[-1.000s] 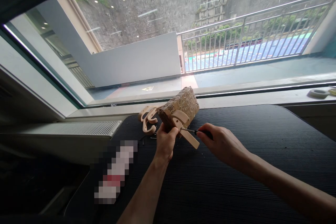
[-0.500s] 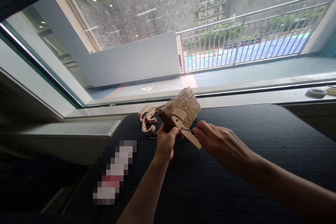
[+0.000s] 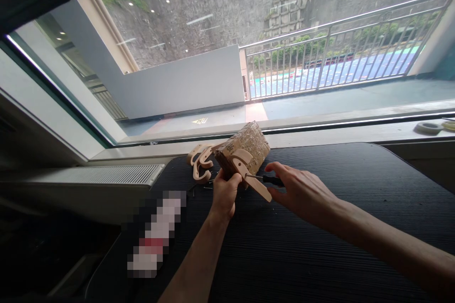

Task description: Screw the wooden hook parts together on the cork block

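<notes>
My left hand (image 3: 224,194) grips a rough, speckled brown wooden block (image 3: 253,144) by its near end. A pale wooden hook (image 3: 259,188) lies against the block's near side, with my left thumb pressed at its edge. My right hand (image 3: 298,187) holds a screwdriver (image 3: 273,180) by its black handle, the index finger and thumb spread apart around it. The thin shaft points left to a hole in the hook; whether a screw sits at its tip is too small to tell. The block is tilted above the table.
More pale wooden hooks (image 3: 202,163) lie on the black table (image 3: 320,255) left of the block, with several dark screws (image 3: 208,187) beside them. A blurred-out item (image 3: 159,234) rests at the left. Tape rolls (image 3: 428,128) sit on the windowsill (image 3: 302,136).
My right hand has shifted slightly right and its fingers have loosened and spread, so more of the screwdriver handle shows. The block and hook stay nearly in place in my left hand.
</notes>
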Tool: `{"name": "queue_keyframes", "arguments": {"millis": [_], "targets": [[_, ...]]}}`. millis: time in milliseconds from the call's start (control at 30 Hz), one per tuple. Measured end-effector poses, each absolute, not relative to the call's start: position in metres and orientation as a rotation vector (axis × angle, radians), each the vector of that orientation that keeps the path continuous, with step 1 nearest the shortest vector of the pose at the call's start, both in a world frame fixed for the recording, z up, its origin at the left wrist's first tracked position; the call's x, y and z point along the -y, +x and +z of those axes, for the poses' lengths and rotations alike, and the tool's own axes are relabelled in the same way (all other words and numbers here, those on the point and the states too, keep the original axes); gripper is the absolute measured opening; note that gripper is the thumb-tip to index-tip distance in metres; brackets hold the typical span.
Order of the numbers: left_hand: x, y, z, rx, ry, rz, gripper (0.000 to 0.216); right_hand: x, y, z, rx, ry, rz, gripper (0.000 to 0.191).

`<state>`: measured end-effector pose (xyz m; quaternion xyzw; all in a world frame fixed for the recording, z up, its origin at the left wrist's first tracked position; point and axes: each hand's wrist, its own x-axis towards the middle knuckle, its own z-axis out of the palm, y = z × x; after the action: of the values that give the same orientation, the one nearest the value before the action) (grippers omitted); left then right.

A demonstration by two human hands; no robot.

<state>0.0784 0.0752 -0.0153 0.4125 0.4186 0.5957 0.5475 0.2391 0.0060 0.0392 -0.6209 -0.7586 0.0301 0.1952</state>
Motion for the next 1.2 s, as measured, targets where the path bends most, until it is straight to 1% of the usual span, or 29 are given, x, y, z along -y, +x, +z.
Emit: {"name": "queue_keyframes", "arguments": {"millis": [100,167,300,367,433,533,633,700,833,933,1200], "targets": [[-0.075,0.079,-0.015,-0.97,0.935,1.394,0.024,-0.001,0.24,0.042,2.336,-1.6,-0.295,0.025],[-0.074,0.079,-0.015,-0.964,0.933,1.386,0.023,0.002,0.24,0.043,2.435,-1.459,-0.482,0.026],[-0.072,0.08,-0.014,-0.956,0.955,1.379,0.023,0.004,0.237,0.041,2.448,-1.292,-0.679,0.022],[-0.071,0.081,-0.013,-0.971,0.965,1.377,0.022,0.002,0.235,0.036,2.445,-1.275,-0.67,0.023],[-0.071,0.08,-0.012,-0.989,0.982,1.388,0.022,-0.001,0.234,0.032,2.38,-1.349,-0.541,0.02],[-0.071,0.08,-0.011,-1.0,1.039,1.414,0.022,-0.006,0.235,0.03,2.107,-1.568,-0.114,0.011],[-0.071,0.08,-0.013,-1.013,1.087,1.412,0.021,-0.01,0.238,0.035,1.912,-1.711,0.265,0.017],[-0.072,0.08,-0.014,-1.023,1.073,1.405,0.021,-0.012,0.24,0.04,1.919,-1.75,0.359,0.022],[-0.074,0.081,-0.015,-1.01,0.968,1.377,0.023,-0.009,0.242,0.045,2.045,-1.713,0.29,0.023],[-0.075,0.08,-0.016,-1.001,0.937,1.382,0.025,-0.004,0.243,0.046,2.136,-1.627,0.163,0.03],[-0.075,0.078,-0.016,-0.971,0.937,1.366,0.024,0.001,0.241,0.039,2.418,-1.317,-0.395,0.023]]}}
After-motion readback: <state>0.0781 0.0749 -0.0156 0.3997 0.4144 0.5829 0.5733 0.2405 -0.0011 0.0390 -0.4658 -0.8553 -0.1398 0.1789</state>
